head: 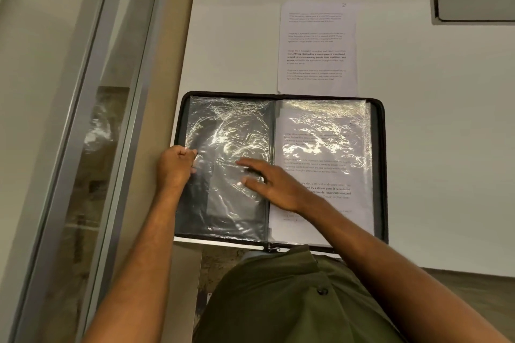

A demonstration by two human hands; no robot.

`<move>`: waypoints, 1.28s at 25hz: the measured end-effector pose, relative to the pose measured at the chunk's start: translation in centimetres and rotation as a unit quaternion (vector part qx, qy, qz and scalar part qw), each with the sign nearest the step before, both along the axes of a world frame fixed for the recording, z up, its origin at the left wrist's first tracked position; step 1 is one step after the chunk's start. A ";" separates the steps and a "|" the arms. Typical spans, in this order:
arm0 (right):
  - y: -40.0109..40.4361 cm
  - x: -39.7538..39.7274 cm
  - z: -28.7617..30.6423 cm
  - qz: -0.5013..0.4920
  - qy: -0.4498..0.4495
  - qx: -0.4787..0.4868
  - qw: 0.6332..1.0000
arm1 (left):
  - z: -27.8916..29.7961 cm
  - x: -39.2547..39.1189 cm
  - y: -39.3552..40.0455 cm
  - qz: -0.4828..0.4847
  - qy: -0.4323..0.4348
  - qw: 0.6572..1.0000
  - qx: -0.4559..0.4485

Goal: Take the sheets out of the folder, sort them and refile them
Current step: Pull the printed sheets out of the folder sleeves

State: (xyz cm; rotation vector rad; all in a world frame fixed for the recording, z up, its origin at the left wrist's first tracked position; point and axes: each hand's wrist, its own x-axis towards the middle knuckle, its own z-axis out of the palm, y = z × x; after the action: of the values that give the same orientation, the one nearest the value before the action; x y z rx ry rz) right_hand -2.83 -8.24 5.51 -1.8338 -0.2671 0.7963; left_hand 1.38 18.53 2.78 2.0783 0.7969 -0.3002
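A black zip folder (379,147) lies open on the white desk near its front edge. Its left page is a clear plastic sleeve (231,125) with no paper visible inside. The right sleeve holds a printed sheet (326,153). My left hand (175,167) pinches the outer left edge of the left sleeve. My right hand (267,184) lies flat on that same sleeve, fingers spread, its forearm crossing the right page. A loose printed sheet (317,47) lies on the desk just beyond the folder.
The white desk (432,133) stretches to the right and back. A grey cable hatch (473,3) sits in the far right corner. A beige partition (170,69) and a glass wall with a metal frame (92,92) border the left side.
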 end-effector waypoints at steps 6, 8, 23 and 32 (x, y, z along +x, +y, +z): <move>-8.2 2.6 -0.7 -0.210 -0.094 -0.052 0.972 | 1.1 -0.1 -1.9 -0.061 -0.012 0.985 0.163; -11.2 3.2 -1.5 -0.261 -0.133 -0.089 0.952 | 1.0 -0.1 -2.4 -0.077 -0.031 0.974 0.209; -16.6 4.0 -6.3 -0.179 -0.236 -0.446 0.844 | -0.6 2.1 -16.6 -0.452 -0.141 0.872 0.124; -16.4 3.8 -5.8 -0.210 -0.339 -0.402 0.824 | 0.0 7.5 -19.8 -0.472 -0.147 0.863 0.109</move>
State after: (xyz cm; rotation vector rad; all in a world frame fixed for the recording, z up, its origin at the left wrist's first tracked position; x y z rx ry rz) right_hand 0.95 -24.60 -0.33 -2.8113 0.0646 -0.1506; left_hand 8.85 -1.32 2.78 2.5160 -0.4519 -0.4056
